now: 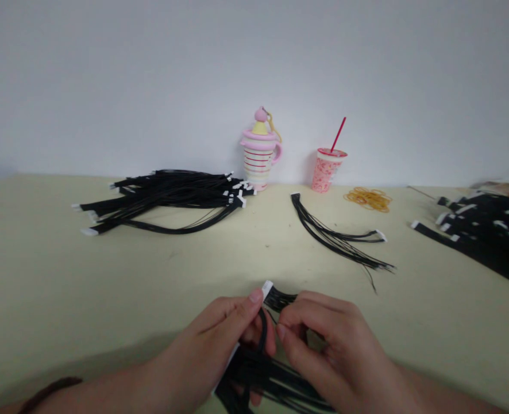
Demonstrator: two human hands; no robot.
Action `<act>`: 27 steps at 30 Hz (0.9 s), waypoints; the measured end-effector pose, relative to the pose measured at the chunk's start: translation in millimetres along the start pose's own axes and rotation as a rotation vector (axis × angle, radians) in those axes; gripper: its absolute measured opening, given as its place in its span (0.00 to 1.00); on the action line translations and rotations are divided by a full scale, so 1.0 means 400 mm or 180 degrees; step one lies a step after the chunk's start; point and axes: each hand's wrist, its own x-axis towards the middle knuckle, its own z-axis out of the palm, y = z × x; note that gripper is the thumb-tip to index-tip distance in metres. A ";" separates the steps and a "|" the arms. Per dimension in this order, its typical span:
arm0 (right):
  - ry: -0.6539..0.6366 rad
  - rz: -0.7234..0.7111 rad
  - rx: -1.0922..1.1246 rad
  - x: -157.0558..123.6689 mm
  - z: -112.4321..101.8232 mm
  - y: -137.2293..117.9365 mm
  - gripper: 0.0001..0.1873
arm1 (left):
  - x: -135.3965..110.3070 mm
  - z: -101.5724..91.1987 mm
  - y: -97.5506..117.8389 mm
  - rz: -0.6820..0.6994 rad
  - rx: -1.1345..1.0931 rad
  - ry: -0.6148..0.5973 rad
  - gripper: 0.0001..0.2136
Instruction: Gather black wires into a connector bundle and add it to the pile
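Note:
My left hand (220, 339) and my right hand (327, 345) meet at the front of the table, both gripping a bundle of black wires (272, 371). A white connector (267, 289) ends the bundle and sticks up just beyond my fingers. My right fingers pinch the wires close to that connector, while my left thumb and fingers hold a looped part of the bundle. A white strip (231, 365) shows along the edge of my left hand. The lower wires hang down towards the tabletop.
A pile of black wire harnesses with white ends (164, 198) lies at the back left of the pale tabletop (43, 276). One harness (332, 236) lies mid-table, and another pile (482, 230) sits at the right. Rubber bands (369, 199), a pink cup with a red straw (326, 169) and a striped pink ornament (261, 152) stand near the wall.

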 end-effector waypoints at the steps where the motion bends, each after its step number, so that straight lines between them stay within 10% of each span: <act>1: -0.0001 -0.0003 0.0008 0.000 0.001 0.001 0.09 | 0.000 0.000 0.000 0.0002 -0.0001 0.0016 0.22; 27: 0.0015 0.0188 0.0097 0.000 0.000 0.004 0.11 | -0.005 -0.001 -0.003 0.0068 0.0011 -0.0017 0.21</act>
